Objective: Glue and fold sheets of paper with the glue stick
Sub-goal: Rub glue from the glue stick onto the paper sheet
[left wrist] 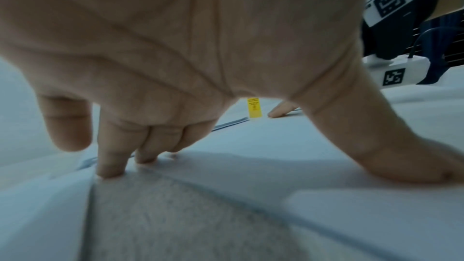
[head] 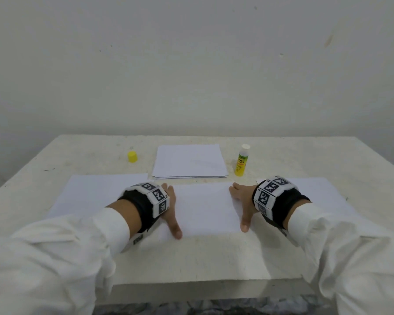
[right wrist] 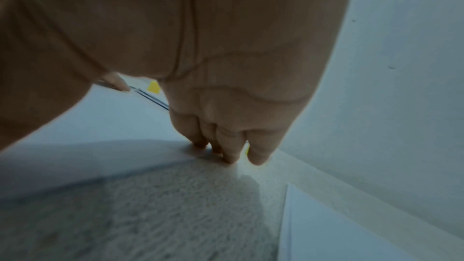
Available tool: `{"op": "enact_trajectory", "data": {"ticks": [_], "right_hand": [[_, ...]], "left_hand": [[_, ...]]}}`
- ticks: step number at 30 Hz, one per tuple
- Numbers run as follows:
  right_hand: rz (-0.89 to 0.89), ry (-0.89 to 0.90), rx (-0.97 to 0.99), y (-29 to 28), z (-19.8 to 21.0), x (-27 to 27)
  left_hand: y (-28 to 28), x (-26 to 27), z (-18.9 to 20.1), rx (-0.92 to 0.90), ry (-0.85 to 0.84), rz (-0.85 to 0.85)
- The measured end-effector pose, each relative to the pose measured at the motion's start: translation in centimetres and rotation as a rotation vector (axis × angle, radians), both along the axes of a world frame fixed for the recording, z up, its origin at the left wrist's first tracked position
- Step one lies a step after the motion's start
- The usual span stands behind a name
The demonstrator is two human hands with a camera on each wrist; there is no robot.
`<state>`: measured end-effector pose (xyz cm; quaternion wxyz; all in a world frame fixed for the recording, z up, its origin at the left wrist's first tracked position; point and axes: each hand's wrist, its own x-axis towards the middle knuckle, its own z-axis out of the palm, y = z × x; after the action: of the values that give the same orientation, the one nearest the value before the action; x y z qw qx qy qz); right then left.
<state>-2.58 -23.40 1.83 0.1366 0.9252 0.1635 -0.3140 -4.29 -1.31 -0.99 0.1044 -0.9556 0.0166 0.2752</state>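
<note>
I see both hands spread flat, pressing the sheet (head: 204,209): left hand (head: 171,210) on its left edge, right hand (head: 242,201) on its right. Beyond the sheet lies the stack (head: 189,162); right of the stack stands the uncapped glue stick (head: 242,160), left the cap (head: 132,156).

From head height we look forward and down over the pale stone table (head: 282,155), while our wrist cameras sit close under each palm, facing inward across the same white paper sheet (head: 203,208) between our hands.
</note>
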Motion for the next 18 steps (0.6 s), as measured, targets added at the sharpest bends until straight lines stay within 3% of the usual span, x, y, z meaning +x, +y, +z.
{"op": "enact_trajectory", "data": {"ticks": [8,15,18], "right_hand": [[-0.033,-0.011,-0.004,0.5,0.3,-0.7],[-0.115,0.045,0.099,0.0,0.0,-0.9],[-0.226,-0.019,0.211,0.3,-0.1,-1.0]], "left_hand": [[1.7,-0.7,1.0,-0.213,-0.051,0.05],[3.6,-1.7,1.4,-0.816,-0.105,0.321],[4.7,-2.2,1.9,-0.788,-0.146,0.264]]}}
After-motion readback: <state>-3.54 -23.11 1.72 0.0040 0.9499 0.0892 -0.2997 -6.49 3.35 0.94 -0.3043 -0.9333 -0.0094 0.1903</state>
